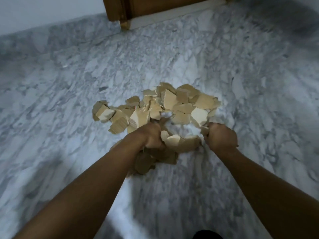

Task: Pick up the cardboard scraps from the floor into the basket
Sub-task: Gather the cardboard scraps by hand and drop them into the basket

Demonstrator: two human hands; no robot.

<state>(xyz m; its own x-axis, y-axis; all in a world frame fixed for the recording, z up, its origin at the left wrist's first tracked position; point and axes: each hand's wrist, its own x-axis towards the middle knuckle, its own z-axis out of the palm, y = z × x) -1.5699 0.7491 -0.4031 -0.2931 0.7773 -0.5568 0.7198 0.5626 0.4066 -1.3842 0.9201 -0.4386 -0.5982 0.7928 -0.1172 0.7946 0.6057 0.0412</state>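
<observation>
A heap of torn tan cardboard scraps (174, 104) lies on the grey-white marble floor (69, 83) in the middle of the head view. My left hand (150, 135) is closed on scraps at the heap's near side, with more darker pieces (148, 163) bunched under its wrist. My right hand (221, 137) is fisted at the heap's right edge, gripping scraps. A few pieces (179, 142) lie between the two hands. No basket is in view.
A brown wooden door and frame (124, 11) stand at the far edge, with a pale threshold strip (172, 16) along the floor. A white wall fills the top left. Something dark (207, 235) shows at the bottom edge.
</observation>
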